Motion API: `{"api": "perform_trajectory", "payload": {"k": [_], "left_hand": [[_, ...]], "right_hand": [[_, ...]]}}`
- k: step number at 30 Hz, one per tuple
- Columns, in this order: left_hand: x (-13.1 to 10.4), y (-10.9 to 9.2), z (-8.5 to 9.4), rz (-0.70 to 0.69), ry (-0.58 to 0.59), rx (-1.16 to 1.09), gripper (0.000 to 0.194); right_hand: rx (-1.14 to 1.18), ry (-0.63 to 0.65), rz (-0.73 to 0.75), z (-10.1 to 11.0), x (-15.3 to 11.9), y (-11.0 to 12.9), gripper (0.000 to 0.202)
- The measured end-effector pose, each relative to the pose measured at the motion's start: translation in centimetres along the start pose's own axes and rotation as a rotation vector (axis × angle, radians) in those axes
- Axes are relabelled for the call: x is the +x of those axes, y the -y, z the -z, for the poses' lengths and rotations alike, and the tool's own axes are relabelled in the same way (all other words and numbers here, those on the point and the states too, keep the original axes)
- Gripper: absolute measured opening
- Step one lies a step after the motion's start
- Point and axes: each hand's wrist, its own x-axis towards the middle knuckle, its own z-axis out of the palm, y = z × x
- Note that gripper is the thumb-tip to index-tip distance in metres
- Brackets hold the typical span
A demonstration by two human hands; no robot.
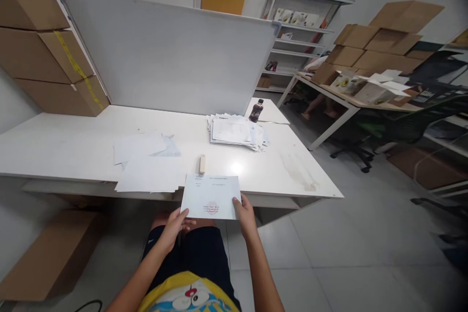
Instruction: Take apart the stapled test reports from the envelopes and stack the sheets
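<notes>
Two hands grasp one pale blue printed sheet (211,197) over the table's front edge, the left hand (177,226) pinching its near left corner and the right hand (244,212) its right side, thumbs on top. A red round stamp shows on the sheet's near part, with small lines of print elsewhere. Just beyond its far edge, a small beige block (202,164) lies on the white table (197,131). To the left of the block, loose white papers (146,173) overlap, some reaching the front edge, with a bluish piece partly under them. Farther back, a thick, uneven paper stack (234,131) sits right of centre, and a dark bottle (256,110) stands upright just behind its right part. Behind the papers rises a large whiteboard (171,53), with cardboard boxes (54,73) piled at its left. Metal shelves (300,27) stand beyond, against the wall.
</notes>
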Motion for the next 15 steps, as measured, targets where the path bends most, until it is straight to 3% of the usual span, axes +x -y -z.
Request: {"api": "perform_trajectory", "payload": {"k": [5, 8, 12, 13, 15], "left_hand": [[-0.3, 0.3, -0.3, -0.023, -0.019, -0.027, 0.049], [-0.3, -0.2, -0.9, -0.032, -0.003, -0.078, 0.046], [0.3, -0.6, -2.2, 0.001, -0.055, -0.124, 0.034], [0.5, -0.7, -2.5, 0.004, -0.07, -0.131, 0.032], [0.7, -0.8, -3.1, -0.002, -0.082, -0.137, 0.03]], "right_hand": [[-0.048, -0.034, -0.007, 0.0, 0.9, -0.6, 0.056], [-0.225, -0.119, 0.044, 0.3, 1.0, -0.2, 0.061], [-0.71, -0.321, 0.426, -0.5, 0.3, 2.4, 0.054], [-0.792, -0.321, 0.528, -1.1, 0.2, 3.1, 0.049], [-0.887, -0.194, 0.682, -2.9, 0.2, 4.5, 0.039]]}}
